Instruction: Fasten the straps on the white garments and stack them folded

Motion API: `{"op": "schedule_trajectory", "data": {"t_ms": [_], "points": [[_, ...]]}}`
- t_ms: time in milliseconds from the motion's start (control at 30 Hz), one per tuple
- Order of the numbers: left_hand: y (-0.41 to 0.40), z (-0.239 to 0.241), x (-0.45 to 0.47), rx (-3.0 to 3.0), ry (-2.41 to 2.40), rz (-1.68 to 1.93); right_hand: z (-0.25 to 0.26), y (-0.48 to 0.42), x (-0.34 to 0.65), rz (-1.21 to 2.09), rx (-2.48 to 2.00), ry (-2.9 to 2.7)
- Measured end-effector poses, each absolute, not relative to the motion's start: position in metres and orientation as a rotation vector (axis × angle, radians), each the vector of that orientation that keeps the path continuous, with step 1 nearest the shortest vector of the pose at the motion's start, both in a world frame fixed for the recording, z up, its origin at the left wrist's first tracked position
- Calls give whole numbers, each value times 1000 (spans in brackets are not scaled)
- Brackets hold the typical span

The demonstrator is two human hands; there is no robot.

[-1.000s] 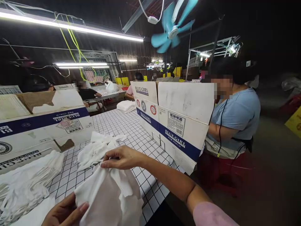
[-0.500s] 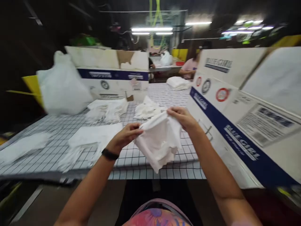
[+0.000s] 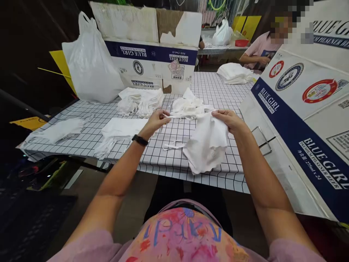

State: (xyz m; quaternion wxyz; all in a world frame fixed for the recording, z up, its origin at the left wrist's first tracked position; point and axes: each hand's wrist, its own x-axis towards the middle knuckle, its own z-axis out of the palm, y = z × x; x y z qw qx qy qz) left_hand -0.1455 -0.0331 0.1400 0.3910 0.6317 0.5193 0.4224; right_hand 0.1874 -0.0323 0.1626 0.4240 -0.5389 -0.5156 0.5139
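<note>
My right hand [image 3: 229, 119] is closed on the top edge of a bundle of white cloth pieces [image 3: 208, 145] that hangs down onto the checked table [image 3: 160, 156]. My left hand [image 3: 157, 120], with a black band on the wrist, pinches a thin white strap [image 3: 188, 115] that runs across to the bundle. A loose pile of white cloth pieces [image 3: 188, 105] lies just behind my hands. A flat stack of them [image 3: 120, 129] sits left of my left hand, and another heap [image 3: 140, 102] lies further back.
A Blue Girl cardboard box [image 3: 152, 54] stands at the back, a white plastic bag [image 3: 89, 65] to its left. A second Blue Girl box [image 3: 305, 120] walls the right side. More cloth [image 3: 58, 131] lies far left. A person in pink sits beyond, by a folded stack [image 3: 234, 72].
The camera has swung left and tipped down. My hands have spread apart, drawing a strap out of the bundle, and the bundle now rests lower on the table.
</note>
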Motion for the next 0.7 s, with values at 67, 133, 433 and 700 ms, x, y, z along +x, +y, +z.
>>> {"op": "schedule_trajectory", "data": {"t_ms": [67, 133, 433, 700], "points": [[-41, 113, -132, 1865, 1601, 1016, 133, -26, 193, 1245, -1496, -1274], [-62, 88, -110, 2117, 1616, 879, 106, -25, 200, 1199, -1591, -1243], [-156, 46, -22, 2733, 766, 437, 58, -29, 233, 995, -1740, -1204], [-153, 41, -30, 2733, 931, 357, 71, -74, 241, 615, -1714, -1493]]}}
